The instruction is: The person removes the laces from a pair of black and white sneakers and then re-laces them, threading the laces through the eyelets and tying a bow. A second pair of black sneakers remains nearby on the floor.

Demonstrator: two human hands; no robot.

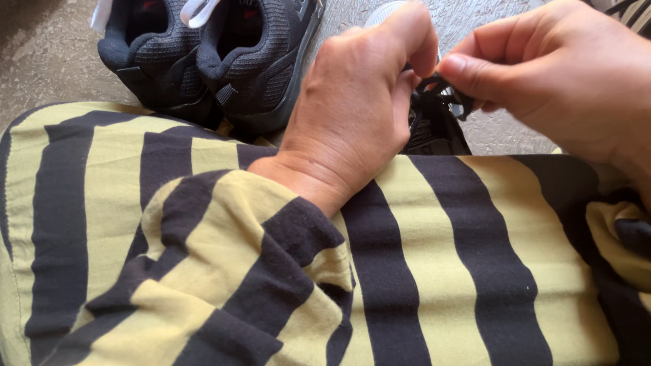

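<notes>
Striped cloth (407,271) is covering the lap. Above it, the left hand (352,115) and right hand (563,74) are pinching a black lace (444,87) with closed fingers over a mostly hidden shoe (434,132); no finished knot is showing. Beyond, two black shoes (210,54) are sitting on the floor (41,47).
</notes>
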